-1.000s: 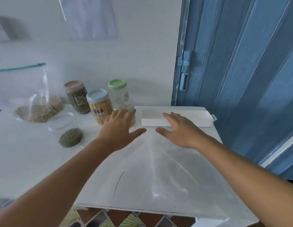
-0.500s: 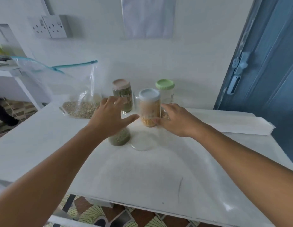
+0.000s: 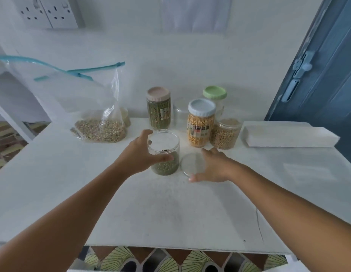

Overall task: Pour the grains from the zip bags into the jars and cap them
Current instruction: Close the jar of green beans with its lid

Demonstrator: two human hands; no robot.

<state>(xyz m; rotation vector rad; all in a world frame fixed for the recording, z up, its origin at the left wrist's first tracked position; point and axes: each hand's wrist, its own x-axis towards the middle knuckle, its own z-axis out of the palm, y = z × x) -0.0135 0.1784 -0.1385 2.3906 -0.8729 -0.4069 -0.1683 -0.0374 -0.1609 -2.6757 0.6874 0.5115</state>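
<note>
Your left hand [image 3: 140, 154] grips the open jar [image 3: 164, 152] (green grains inside) at table [image 3: 72, 183] center; your right hand [image 3: 211, 166], fingers spread wide, touches the clear lid [image 3: 191, 163] at the jar's 3 o'clock.

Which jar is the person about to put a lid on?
On the white table, in front of the row of capped jars, stands a short clear jar held by the left hand. It alone has no lid and is partly filled with green grains.
</note>
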